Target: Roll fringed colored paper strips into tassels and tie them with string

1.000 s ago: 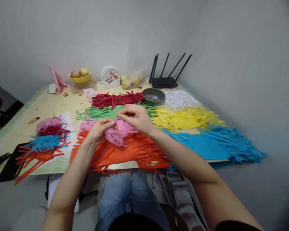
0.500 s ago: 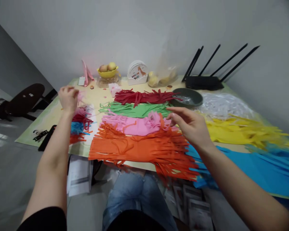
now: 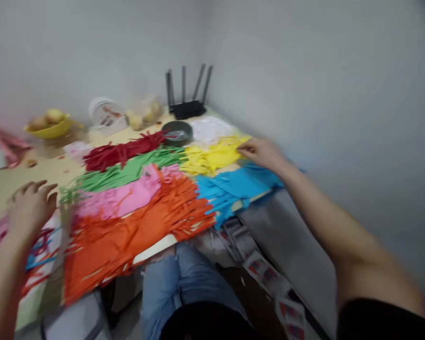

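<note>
My right hand (image 3: 257,152) is at the right end of the yellow fringed sheet (image 3: 212,156), its fingertips pinched together on the yellow strips. My left hand (image 3: 30,208) hovers at the left, fingers apart and holding nothing, above small coloured strips (image 3: 44,243) on a white sheet. Between my hands lie fringed soft sheets in rows: dark red (image 3: 123,150), green (image 3: 127,172), pink (image 3: 134,193) and orange (image 3: 134,236). A blue fringed sheet (image 3: 248,182) lies just below the yellow one. Motion blurs the view.
A dark bowl (image 3: 177,133) and a heap of white strips (image 3: 210,131) stand before a black router (image 3: 188,109). Along the wall are a yellow fruit basket (image 3: 51,128), a white holder (image 3: 108,118) and a pink stand (image 3: 9,146). Printed packets (image 3: 265,274) lie below the table.
The view has swung to the right. My right hand has gone from above the pink and green sheets to the yellow sheet's right end. My left hand's fingers have spread.
</note>
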Action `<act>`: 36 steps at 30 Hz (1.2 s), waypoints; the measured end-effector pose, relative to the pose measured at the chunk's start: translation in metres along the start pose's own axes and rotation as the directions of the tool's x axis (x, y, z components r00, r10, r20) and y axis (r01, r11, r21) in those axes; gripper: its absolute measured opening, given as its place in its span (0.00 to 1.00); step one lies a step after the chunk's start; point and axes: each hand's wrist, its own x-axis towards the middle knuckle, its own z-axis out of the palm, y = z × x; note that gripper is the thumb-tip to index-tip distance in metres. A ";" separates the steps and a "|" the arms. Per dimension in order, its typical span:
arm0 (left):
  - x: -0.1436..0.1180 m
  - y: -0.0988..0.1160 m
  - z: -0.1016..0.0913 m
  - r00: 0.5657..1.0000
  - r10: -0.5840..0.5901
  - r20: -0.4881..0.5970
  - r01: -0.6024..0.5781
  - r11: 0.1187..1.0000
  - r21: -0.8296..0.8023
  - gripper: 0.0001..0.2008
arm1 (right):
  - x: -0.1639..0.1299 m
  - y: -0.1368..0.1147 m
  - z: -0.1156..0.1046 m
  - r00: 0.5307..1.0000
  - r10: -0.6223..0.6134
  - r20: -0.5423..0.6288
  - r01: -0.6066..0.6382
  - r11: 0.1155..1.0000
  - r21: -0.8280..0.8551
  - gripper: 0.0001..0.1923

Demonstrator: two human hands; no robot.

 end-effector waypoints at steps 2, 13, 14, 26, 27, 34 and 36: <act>0.029 0.056 0.030 0.973 0.228 -0.030 -0.226 0.973 0.040 0.12 | 0.002 0.027 -0.001 0.994 0.005 0.108 0.005 0.996 -0.091 0.09; 0.097 0.414 0.247 0.700 0.540 0.467 -0.546 0.827 -0.138 0.16 | 0.028 0.050 0.032 0.937 -0.088 0.339 0.175 0.956 -0.236 0.20; 0.100 0.420 0.261 0.705 0.519 0.483 -0.538 0.835 -0.112 0.15 | 0.030 0.052 0.032 0.937 -0.083 0.339 0.173 0.954 -0.243 0.20; 0.117 0.407 0.319 0.779 0.349 0.521 -0.426 0.904 0.031 0.16 | 0.027 0.060 0.027 0.957 -0.079 0.279 0.142 0.966 -0.214 0.18; 0.118 0.406 0.320 0.794 0.330 0.510 -0.401 0.916 0.032 0.15 | 0.025 0.057 0.027 0.961 -0.083 0.264 0.141 0.967 -0.210 0.18; 0.122 0.406 0.318 0.886 0.231 0.402 -0.234 0.971 -0.043 0.14 | 0.013 0.027 0.061 0.952 -0.079 0.295 0.131 0.979 -0.159 0.17; 0.120 0.405 0.314 0.909 0.224 0.352 -0.203 0.975 -0.094 0.13 | 0.019 0.025 0.071 0.957 -0.039 0.288 0.087 0.984 -0.154 0.16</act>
